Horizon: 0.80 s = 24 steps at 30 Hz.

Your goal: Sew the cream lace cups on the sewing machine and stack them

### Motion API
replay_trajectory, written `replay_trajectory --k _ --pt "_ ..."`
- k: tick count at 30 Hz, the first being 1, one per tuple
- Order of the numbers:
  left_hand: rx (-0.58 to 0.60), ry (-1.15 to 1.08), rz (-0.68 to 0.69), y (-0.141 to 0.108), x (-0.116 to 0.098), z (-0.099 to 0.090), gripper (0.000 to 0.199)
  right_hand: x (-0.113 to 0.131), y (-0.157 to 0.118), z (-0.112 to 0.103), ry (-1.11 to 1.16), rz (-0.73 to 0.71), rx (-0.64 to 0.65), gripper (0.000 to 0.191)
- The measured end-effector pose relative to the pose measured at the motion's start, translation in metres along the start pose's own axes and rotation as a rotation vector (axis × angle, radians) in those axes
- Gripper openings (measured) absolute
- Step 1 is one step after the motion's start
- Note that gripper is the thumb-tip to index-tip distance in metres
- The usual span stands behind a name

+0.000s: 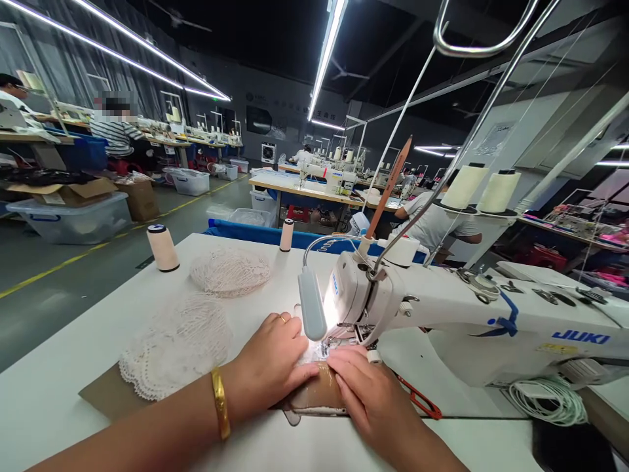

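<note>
A white sewing machine (417,301) stands on the white table, its lamp (312,308) lighting the needle area. Just left of the needle, my left hand (275,354) presses on a small piece of white lace fabric (309,354), fingers curled. My right hand (368,387) lies at the right of the presser foot with its fingers together, their tips at the fabric's edge. Between the hands shows a brownish plate (319,390). Two piles of white lace, a nearer one (177,347) and a farther one (230,270), rest to the left.
Thread cones (163,248) (286,235) stand on the table's far side. Red-orange snips (420,398) lie right of my right hand, near a coiled pale cord (548,400). A brown sheet (111,393) sits under the nearer lace. Other people work at machines beyond.
</note>
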<state>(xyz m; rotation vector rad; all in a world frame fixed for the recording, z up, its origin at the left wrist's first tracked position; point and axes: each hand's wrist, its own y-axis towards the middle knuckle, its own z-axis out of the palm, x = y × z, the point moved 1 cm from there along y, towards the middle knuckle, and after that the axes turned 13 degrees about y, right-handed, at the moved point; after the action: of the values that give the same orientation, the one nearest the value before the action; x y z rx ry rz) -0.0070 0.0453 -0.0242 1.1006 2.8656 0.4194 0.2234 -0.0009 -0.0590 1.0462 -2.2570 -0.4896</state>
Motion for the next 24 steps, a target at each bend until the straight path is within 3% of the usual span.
replay_trajectory --k 2,5,8,11,17,24 --pt "-0.017 -0.087 0.058 -0.002 -0.001 -0.006 0.046 0.007 0.004 -0.001 0.106 -0.050 0.009 0.039" --pt "-0.076 -0.183 0.112 -0.004 0.001 -0.010 0.034 0.012 0.006 -0.001 0.180 -0.032 0.057 0.033" --pt "-0.005 -0.194 0.138 -0.006 0.005 -0.004 0.020 0.009 0.001 -0.001 0.081 0.039 0.114 0.026" --pt "0.051 -0.199 0.157 -0.008 0.002 0.002 0.021 0.003 -0.004 -0.003 -0.018 0.107 0.132 0.025" --pt "-0.100 -0.216 0.239 -0.013 -0.018 0.009 0.016 0.003 -0.007 -0.006 0.031 0.121 0.149 0.029" --pt "-0.126 -0.194 0.228 -0.016 -0.023 0.012 0.021 0.006 -0.006 -0.007 0.050 0.151 0.145 0.031"
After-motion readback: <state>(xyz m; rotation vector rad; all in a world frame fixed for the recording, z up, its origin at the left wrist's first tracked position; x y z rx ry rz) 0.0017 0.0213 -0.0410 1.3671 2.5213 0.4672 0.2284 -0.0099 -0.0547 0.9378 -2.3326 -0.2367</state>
